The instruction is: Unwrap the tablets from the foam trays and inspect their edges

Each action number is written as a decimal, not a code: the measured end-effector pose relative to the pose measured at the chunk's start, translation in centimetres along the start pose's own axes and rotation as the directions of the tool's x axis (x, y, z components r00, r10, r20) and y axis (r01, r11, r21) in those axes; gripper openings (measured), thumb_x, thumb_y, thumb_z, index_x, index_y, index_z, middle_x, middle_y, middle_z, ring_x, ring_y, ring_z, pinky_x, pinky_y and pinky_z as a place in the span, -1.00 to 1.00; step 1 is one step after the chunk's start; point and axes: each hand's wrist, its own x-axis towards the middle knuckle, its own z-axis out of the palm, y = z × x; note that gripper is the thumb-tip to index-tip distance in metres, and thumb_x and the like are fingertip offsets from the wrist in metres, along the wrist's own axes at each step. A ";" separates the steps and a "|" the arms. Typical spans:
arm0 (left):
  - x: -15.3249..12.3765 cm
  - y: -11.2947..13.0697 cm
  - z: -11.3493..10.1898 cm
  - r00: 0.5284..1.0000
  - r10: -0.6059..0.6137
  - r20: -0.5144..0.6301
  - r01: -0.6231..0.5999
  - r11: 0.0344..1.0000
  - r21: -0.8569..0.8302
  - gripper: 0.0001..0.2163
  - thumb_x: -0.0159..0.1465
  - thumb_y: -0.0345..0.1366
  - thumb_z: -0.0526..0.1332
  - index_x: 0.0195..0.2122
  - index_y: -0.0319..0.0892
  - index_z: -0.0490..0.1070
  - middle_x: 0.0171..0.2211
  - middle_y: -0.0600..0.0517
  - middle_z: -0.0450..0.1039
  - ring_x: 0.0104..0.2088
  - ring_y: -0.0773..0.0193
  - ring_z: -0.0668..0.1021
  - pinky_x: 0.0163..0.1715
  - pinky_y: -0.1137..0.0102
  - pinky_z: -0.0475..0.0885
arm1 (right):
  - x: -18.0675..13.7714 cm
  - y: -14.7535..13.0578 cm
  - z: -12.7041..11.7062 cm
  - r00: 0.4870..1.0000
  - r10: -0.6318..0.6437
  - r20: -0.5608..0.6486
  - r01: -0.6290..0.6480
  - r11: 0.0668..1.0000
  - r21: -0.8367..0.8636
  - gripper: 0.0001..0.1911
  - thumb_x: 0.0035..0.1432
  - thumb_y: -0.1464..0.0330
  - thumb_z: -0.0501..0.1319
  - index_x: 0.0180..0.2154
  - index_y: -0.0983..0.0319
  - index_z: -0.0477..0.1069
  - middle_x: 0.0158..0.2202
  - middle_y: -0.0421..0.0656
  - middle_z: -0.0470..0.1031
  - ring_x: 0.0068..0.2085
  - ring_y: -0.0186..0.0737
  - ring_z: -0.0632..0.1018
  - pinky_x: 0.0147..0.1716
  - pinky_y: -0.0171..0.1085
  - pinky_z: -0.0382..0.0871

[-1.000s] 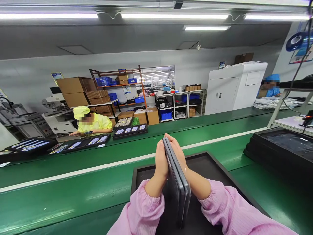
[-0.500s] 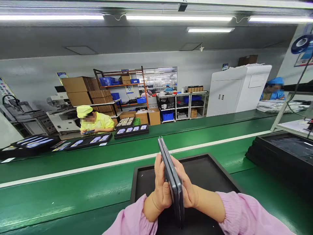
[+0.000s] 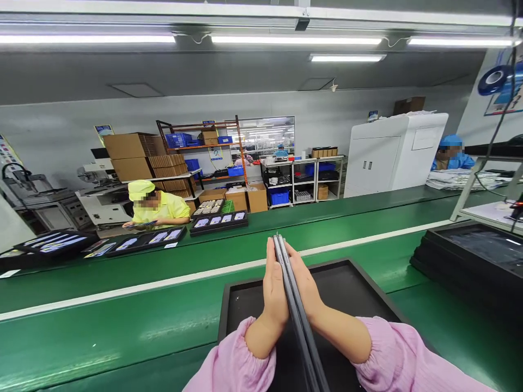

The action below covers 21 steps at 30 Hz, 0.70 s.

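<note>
Two thin dark panels [image 3: 293, 305], stacked face to face and edge-up, are pressed between the flattened palms of left hand [image 3: 274, 288] and right hand [image 3: 305, 286] above the black tray's [image 3: 355, 296] near edge, apparently to keep their edges flush.

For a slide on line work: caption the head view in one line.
Left hand and right hand press two thin dark panels edge-up over a black tray on the green belt.

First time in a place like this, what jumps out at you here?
Thin dark panels are pressed edge-up between the left hand and right hand, bottom centre, over a black tray. A long green belt runs across, with a person in yellow at its far left.
</note>
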 end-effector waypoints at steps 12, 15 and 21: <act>0.7 -2.0 -0.4 0.995 -0.096 -0.036 0.097 0.995 0.037 -0.39 0.25 0.06 -0.05 0.22 -0.23 0.06 0.25 -0.06 -0.01 0.24 0.22 0.06 0.24 0.36 -0.03 | 0.8 1.7 -0.5 0.998 0.062 -0.025 -0.064 0.996 -0.066 -0.40 0.09 -0.05 0.06 0.01 0.22 0.32 0.09 -0.09 0.30 0.13 -0.08 0.27 0.15 -0.09 0.15; 0.7 -2.1 -0.4 0.994 -0.100 -0.045 0.104 0.991 0.080 -0.44 0.27 0.02 -0.06 0.21 -0.21 0.07 0.24 -0.05 0.01 0.24 0.23 0.07 0.25 0.33 -0.06 | 0.9 1.9 -0.6 0.997 0.072 -0.032 -0.074 0.995 -0.067 -0.41 0.10 -0.03 0.05 0.01 0.24 0.32 0.08 -0.09 0.31 0.12 -0.10 0.30 0.14 -0.11 0.17; 1.0 -2.0 -0.1 0.991 -0.128 -0.042 0.131 0.986 0.100 -0.41 0.27 0.02 -0.06 0.22 -0.26 0.03 0.24 -0.08 0.01 0.24 0.24 0.07 0.25 0.35 -0.07 | 1.2 2.1 -0.8 0.993 0.111 -0.036 -0.113 0.992 -0.057 -0.41 0.07 0.00 0.05 0.00 0.26 0.31 0.09 -0.08 0.30 0.12 -0.11 0.30 0.15 -0.11 0.16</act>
